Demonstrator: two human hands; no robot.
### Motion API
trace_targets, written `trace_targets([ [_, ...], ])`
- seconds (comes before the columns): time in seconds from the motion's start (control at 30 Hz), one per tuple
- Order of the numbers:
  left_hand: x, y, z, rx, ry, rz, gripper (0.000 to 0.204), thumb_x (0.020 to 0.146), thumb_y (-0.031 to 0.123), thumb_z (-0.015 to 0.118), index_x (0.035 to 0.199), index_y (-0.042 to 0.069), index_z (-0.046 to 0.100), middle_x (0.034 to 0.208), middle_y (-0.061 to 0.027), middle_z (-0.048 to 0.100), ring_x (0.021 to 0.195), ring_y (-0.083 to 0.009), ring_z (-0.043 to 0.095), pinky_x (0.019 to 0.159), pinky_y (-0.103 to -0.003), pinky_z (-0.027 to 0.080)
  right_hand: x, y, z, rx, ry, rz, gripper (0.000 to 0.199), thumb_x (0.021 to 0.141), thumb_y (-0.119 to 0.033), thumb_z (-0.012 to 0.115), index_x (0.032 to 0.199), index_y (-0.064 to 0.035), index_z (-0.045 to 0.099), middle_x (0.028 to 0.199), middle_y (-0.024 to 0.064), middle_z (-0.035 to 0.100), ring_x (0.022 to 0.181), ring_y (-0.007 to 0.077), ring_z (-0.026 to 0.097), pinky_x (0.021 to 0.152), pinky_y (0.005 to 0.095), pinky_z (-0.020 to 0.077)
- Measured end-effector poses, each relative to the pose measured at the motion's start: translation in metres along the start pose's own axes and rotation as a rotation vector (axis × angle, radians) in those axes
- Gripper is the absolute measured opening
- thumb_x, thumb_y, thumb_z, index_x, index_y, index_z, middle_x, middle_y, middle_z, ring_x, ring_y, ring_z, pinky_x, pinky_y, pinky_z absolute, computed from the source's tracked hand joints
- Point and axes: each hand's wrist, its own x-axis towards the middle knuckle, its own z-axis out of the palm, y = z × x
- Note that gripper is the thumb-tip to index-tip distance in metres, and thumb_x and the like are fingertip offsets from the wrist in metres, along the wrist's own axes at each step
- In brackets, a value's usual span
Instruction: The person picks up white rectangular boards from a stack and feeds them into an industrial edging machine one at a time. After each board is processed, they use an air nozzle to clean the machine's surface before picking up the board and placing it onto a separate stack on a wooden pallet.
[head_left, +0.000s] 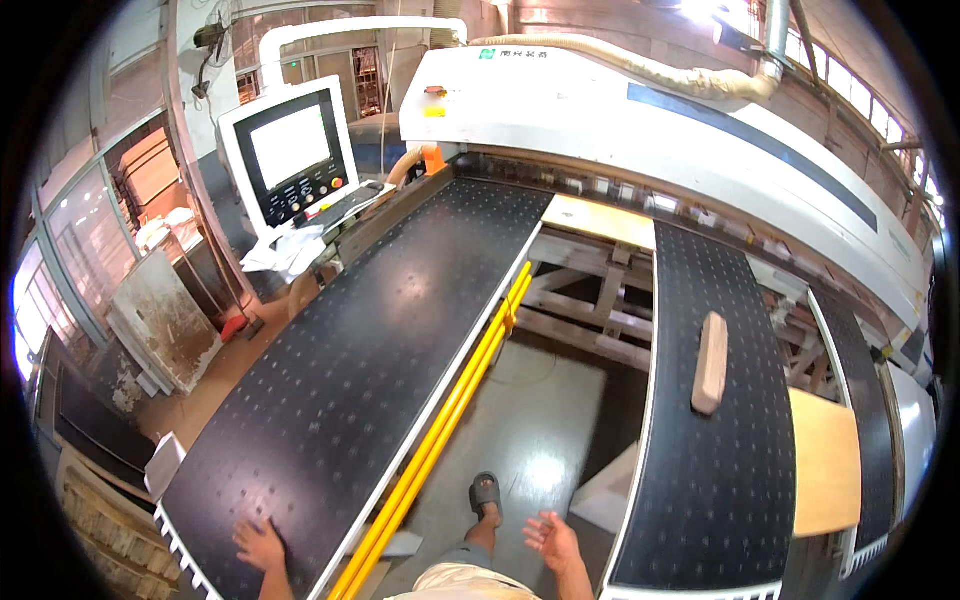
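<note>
One left hand [260,546] flat on black table [370,330]; right hand [553,541] beside it, empty.

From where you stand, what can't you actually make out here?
Head view only:
- Left hand: wrist cut off by the lower edge; it rests on the black dotted table.
- Right hand: open, holding nothing.
- Control screen: glare washes it out.
- Wooden block: underside hidden.
- Pale panel: partly under the neighbouring table.

The left hand [260,545] lies flat, fingers spread, on a long black dotted table panel [370,340] that slants from seven o'clock up toward twelve o'clock.
</note>
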Motion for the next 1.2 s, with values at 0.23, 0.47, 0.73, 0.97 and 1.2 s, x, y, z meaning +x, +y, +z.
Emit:
trace_targets([
  [0.23,0.016,0.147,0.025,0.205,0.725,0.002,0.059,0.094,0.055,0.053,0.113,0.002,0.068,0.118,-0.0223,0.064,0.106,-0.0437,0.060,0.088,-0.063,0.046,0.227,-0.155,0.032,-0.168,-0.112,0.175,0.049,0.103,-0.043,0.046,0.138,-0.0083,0.045,0.124,0.0153,0.063,0.100,0.0293,0.065,0.079,0.0435,0.0526],
  [0.47,-0.004,0.643,-0.068,-0.692,0.201,0.789,0.056,0.081,0.026,0.074,0.125,-0.002,0.054,0.131,-0.0219,0.052,0.125,-0.0387,0.047,0.103,-0.053,0.034,0.402,-0.434,0.114,-0.366,-0.065,-0.087,0.052,0.097,-0.046,0.057,0.132,-0.0085,0.050,0.113,0.0109,0.067,0.087,0.0219,0.066,0.073,0.0394,0.0522],
  [0.73,-0.107,1.130,-0.106,-0.591,-0.117,1.350,0.077,0.091,0.048,0.060,0.147,0.000,0.038,0.154,-0.0209,0.036,0.146,-0.0367,0.026,0.119,-0.057,0.012,0.638,-0.759,0.160,-0.684,0.114,-0.426,0.053,0.096,-0.039,0.060,0.137,-0.0052,0.052,0.116,0.0138,0.067,0.085,0.0222,0.067,0.075,0.0400,0.0519],
  [0.97,-0.176,1.468,-0.140,-0.404,-0.149,1.294,0.085,0.096,0.063,0.041,0.154,0.004,0.026,0.162,-0.0167,0.020,0.152,-0.0318,0.013,0.120,-0.056,0.006,0.860,-1.022,0.214,-0.890,0.533,-0.683,0.051,0.098,-0.027,0.051,0.142,-0.0001,0.045,0.136,0.0228,0.054,0.120,0.0380,0.056,0.100,0.0480,0.0453],
  [1.2,-0.162,1.573,-0.155,-0.267,0.030,1.273,0.078,0.096,0.057,0.048,0.153,0.006,0.029,0.160,-0.0183,0.024,0.149,-0.0369,0.018,0.118,-0.060,0.013,1.006,-1.090,0.248,-0.754,0.477,-0.718,0.045,0.095,-0.027,0.055,0.133,-0.0032,0.048,0.127,0.0188,0.055,0.112,0.0332,0.055,0.091,0.0447,0.0448],
])
